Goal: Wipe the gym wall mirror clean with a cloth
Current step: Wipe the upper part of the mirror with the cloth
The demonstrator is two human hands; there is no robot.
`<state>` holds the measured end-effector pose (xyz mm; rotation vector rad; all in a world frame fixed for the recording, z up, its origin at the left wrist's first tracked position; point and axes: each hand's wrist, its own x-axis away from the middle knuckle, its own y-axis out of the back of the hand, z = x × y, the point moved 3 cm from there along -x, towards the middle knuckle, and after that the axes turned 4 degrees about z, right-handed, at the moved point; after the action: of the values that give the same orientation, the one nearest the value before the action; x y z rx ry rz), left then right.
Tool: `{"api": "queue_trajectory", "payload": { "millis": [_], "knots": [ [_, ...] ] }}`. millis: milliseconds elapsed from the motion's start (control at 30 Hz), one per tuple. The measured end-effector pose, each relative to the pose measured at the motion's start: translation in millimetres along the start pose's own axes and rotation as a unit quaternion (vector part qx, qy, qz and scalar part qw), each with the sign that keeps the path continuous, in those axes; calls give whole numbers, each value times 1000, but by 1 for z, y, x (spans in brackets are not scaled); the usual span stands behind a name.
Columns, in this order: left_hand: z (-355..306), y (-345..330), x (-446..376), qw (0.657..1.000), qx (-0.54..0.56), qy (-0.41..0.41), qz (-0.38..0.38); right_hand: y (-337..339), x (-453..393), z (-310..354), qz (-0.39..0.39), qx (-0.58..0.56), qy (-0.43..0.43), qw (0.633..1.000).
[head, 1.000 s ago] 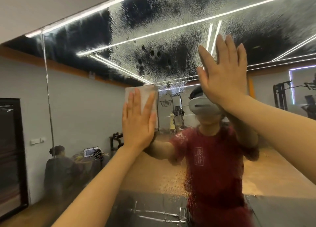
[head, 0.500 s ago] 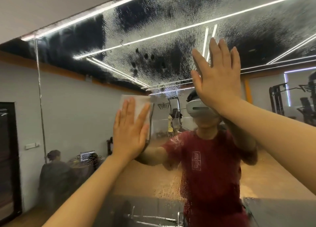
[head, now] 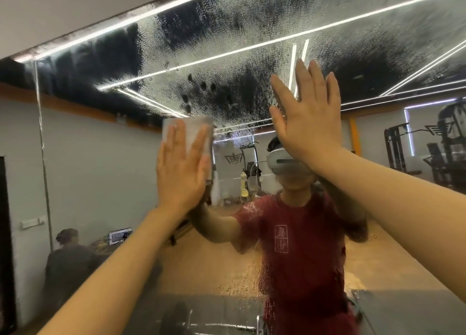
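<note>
Left hand [head: 180, 169]: fingers straight, flat, pressing a pale cloth [head: 195, 133] to the mirror [head: 227, 44]. Right hand [head: 307, 117]: released, fingers spread, palm on glass, higher. Mirror's upper part covered in wet droplets; reflected red shirt [head: 297, 246] below.

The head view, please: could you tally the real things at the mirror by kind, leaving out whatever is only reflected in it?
Hands: 2, the left hand pressing the cloth, the right hand flat on the glass
Cloths: 1, the grey cloth
Mirrors: 1, the wet mirror
Total: 4
</note>
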<state>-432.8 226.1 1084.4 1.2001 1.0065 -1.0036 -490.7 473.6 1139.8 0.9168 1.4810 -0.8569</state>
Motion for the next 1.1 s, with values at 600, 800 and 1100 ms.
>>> {"api": "queue_trajectory", "payload": {
  "millis": [600, 800, 1100],
  "knots": [
    [68, 22, -59, 979, 24, 196, -54, 3, 0, 2, -6, 8, 1, 1000],
    [61, 32, -97, 941, 67, 324, -71, 0, 0, 3, -25, 10, 1, 1000],
    [37, 27, -109, 994, 0, 85, -70, -1, 0, 1, -32, 6, 4, 999]
  ]
}}
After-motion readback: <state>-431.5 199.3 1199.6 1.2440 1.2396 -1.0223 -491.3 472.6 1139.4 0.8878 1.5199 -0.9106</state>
